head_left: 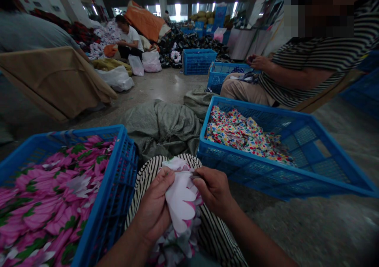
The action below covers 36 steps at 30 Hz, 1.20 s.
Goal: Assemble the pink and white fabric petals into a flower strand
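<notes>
Over my striped lap, my left hand (156, 202) pinches a petal-edged fabric piece (181, 198), mostly white with pink along its rim, between thumb and fingers. My right hand (214, 188) is closed at the upper right edge of the same piece. Something small and dark shows at its fingertips, too unclear to name. More white, grey and pink petal fabric (177, 243) lies on my lap beneath both hands.
At my left stands a blue crate (122, 160) full of pink and green petal fabric pieces (44, 204). Another blue crate (251, 154) on the right holds colourful printed fabric (239, 133). Grey-green sacking (160, 121) lies ahead. A person in stripes (308, 68) sits at right; others sit further left.
</notes>
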Available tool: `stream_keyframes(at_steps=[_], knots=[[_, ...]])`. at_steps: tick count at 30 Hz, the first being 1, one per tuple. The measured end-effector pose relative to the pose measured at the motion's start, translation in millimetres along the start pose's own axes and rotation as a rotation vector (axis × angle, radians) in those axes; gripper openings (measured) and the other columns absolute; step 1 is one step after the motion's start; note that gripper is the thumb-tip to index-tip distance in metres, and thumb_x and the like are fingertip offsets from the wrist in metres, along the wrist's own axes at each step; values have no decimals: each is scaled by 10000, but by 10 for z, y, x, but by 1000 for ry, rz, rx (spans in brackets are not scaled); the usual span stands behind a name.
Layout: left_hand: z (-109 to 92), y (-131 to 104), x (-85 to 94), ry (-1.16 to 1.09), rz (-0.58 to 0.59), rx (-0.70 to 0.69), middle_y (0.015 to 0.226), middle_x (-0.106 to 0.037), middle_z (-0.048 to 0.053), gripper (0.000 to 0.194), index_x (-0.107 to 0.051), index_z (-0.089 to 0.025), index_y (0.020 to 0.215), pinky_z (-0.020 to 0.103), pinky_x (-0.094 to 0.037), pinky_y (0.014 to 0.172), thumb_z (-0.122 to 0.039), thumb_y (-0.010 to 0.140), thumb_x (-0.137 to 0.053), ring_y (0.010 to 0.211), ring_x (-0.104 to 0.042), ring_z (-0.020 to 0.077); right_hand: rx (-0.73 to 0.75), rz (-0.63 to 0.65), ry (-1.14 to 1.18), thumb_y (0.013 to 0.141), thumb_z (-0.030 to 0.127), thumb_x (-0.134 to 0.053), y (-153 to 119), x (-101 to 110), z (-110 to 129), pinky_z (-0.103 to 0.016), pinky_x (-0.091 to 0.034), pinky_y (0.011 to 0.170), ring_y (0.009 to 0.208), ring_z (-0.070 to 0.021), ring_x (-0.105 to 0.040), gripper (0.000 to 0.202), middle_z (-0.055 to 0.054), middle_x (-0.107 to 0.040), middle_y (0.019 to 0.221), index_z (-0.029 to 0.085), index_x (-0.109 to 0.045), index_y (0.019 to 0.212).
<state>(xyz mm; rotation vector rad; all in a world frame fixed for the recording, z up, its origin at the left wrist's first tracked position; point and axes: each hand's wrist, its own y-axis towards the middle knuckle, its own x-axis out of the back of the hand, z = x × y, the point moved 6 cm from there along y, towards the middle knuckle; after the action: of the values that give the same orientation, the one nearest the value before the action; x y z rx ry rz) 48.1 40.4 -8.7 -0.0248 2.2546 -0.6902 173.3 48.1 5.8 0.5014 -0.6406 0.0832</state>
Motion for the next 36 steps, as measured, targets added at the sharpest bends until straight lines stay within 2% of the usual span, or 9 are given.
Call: stream_keyframes(at_steps=[9, 15, 22, 26, 28, 31, 33, 36], knots=[[25, 37, 33, 13, 3, -4, 743, -645, 30, 122, -565, -151, 853, 233, -539, 608, -92, 747, -568, 619, -637, 131, -16, -14, -17, 853, 293, -437, 6, 1, -5, -238, -294, 519, 517, -112, -473, 255, -2, -522, 555, 157, -582, 694], [22, 34, 67, 18, -23, -23, 715, -637, 14, 106, -570, -156, 807, 226, -531, 593, -100, 723, -601, 599, -628, 126, -126, -18, 188, 862, 304, -408, -27, -37, -100, -220, -301, 482, 492, -99, -449, 274, 11, -496, 553, 161, -566, 690], [1, 20, 62, 28, 29, -59, 674, -608, -27, 68, -539, -169, 724, 195, -508, 601, -134, 745, -593, 601, -610, 95, -76, 5, 76, 836, 294, -454, -7, 7, -50, -240, -299, 513, 515, -110, -460, 232, 4, -500, 561, 154, -574, 695], [13, 12, 64, 31, 19, -55, 669, -604, -28, 77, -543, -169, 733, 188, -500, 590, -135, 730, -613, 585, -600, 89, -72, 12, 86, 833, 284, -455, -3, 11, -39, -244, -290, 513, 516, -110, -448, 237, 11, -474, 549, 161, -564, 662], [15, 5, 75, 36, 9, -51, 676, -609, -25, 86, -545, -167, 736, 191, -498, 586, -137, 720, -624, 582, -598, 91, -119, -6, 167, 833, 283, -449, -10, 12, -86, -241, -291, 505, 510, -108, -439, 243, 16, -465, 544, 166, -553, 647], [16, -3, 90, 46, -1, -54, 686, -617, -22, 79, -555, -172, 754, 194, -494, 580, -143, 723, -622, 575, -594, 91, -264, -135, 393, 847, 307, -391, -36, 44, -213, -231, -291, 477, 492, -106, -399, 271, 24, -439, 541, 174, -533, 657], [20, -7, 82, 57, 7, -61, 688, -619, -20, 70, -556, -172, 753, 194, -489, 578, -153, 727, -619, 577, -590, 91, -336, -183, 531, 823, 317, -413, -49, 28, -252, -222, -286, 459, 483, -102, -362, 216, 37, -410, 547, 178, -534, 711], [18, -12, 37, 77, 47, -90, 720, -624, -15, 67, -546, -167, 730, 192, -479, 573, -176, 737, -612, 593, -584, 93, -378, -109, 579, 746, 278, -521, -28, -61, -191, -208, -284, 455, 493, -94, -339, 98, 52, -385, 559, 180, -525, 737]])
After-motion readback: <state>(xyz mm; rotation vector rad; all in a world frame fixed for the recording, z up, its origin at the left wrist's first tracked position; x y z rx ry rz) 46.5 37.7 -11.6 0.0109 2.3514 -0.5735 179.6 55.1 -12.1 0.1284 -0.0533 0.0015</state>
